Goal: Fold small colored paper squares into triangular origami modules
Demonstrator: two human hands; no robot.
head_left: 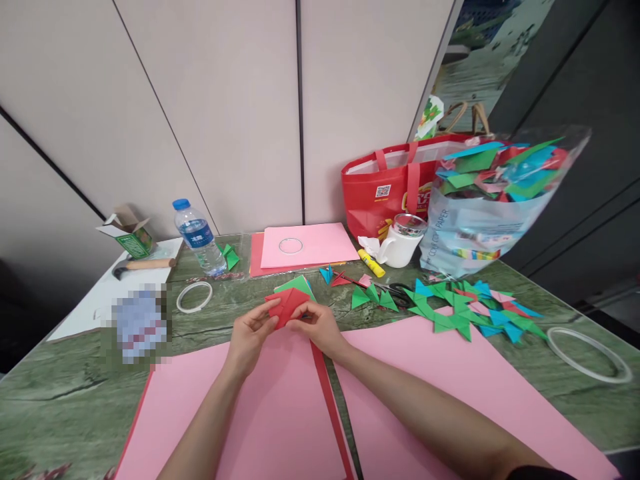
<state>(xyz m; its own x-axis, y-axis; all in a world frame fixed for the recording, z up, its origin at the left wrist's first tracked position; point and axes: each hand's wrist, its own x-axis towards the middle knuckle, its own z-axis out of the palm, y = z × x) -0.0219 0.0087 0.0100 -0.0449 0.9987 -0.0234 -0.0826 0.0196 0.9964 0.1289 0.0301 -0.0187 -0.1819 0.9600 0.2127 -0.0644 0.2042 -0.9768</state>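
Note:
Between both hands is a piece of folded red paper (pixel 288 304), its creases facing me. My left hand (pixel 251 333) pinches its left edge between thumb and fingers. On the other side, my right hand (pixel 320 327) grips the lower right edge. Just behind the red piece lies some green paper (pixel 302 285), partly covered by it. Below the hands, large pink sheets (pixel 280 407) lie over red ones on the table. To the right of my right hand sit several folded green paper pieces (pixel 374 297) and a ring of joined green paper points (pixel 443 307).
A water bottle (pixel 197 239), a hammer (pixel 145 264) and a tape roll (pixel 195 297) are at the left. At the back stand a white mug (pixel 400 245), a red bag (pixel 377 193) and a plastic bag of folded papers (pixel 480 227). A yellow glue stick (pixel 371 263) lies near the mug.

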